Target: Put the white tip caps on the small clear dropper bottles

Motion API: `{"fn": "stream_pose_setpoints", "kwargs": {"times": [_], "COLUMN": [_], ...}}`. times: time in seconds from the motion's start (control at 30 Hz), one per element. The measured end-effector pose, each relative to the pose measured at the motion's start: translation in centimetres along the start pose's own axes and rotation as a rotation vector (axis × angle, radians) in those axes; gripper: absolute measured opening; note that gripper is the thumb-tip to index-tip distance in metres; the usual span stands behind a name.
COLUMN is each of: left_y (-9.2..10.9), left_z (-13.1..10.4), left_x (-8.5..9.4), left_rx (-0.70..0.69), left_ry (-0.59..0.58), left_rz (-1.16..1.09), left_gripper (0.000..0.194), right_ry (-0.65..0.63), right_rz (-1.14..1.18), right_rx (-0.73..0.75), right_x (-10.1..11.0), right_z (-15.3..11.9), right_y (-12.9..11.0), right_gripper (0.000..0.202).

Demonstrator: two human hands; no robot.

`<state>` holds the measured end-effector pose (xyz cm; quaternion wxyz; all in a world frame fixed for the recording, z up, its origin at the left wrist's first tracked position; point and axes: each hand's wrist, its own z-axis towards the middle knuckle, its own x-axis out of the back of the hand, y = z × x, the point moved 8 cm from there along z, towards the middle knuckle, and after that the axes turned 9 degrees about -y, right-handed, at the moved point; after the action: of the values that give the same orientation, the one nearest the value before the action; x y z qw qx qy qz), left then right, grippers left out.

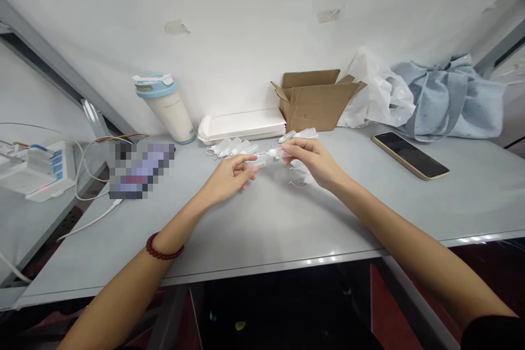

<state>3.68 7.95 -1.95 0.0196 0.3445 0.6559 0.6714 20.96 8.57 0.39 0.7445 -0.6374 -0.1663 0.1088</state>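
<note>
My right hand pinches a small translucent plastic dropper-like bottle between thumb and fingertips, its narrow end pointing left. Facing it, my left hand has its thumb and index finger closed around another small translucent piece, which looks like the same sort of bottle. The two pieces are close together; whether they touch is unclear. Behind my left hand lies a row of similar small bottles with thin loops. More of them lie behind my right hand, and several are partly hidden beneath it.
At the back stand a blue-lidded tumbler, a stack of flat white boxes, an open cardboard box, a white plastic bag and a blue cloth bag. A phone lies right; a blurred-out device and power strip sit left.
</note>
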Motion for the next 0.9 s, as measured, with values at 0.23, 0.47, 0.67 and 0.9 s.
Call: {"fn": "stream_pose_setpoints", "kwargs": {"times": [0.23, 0.47, 0.67, 0.9], "left_y": [0.8, 1.2, 1.3, 1.2], "left_z": [-0.2, -0.3, -0.4, -0.7], "left_x": [-0.9, -1.5, -1.4, -0.7], "left_rx": [-0.037, -0.091, -0.076, -0.006], "left_ry": [-0.100, -0.158, -0.143, -0.127], "left_rz": [-0.056, -0.076, -0.101, -0.154], "left_gripper": [0.053, 0.039, 0.026, 0.035], "right_ry": [-0.123, -0.191, -0.174, -0.056], "right_rz": [0.352, 0.400, 0.314, 0.131], "right_rx": [-0.017, -0.106, -0.069, -0.027], "right_x": [-0.9, -1.8, -1.5, -0.4], "right_z": [0.2, 0.1, 0.3, 0.2], "right_y": [0.3, 1.2, 1.1, 0.8], "right_gripper": [0.024, 0.020, 0.023, 0.022]}}
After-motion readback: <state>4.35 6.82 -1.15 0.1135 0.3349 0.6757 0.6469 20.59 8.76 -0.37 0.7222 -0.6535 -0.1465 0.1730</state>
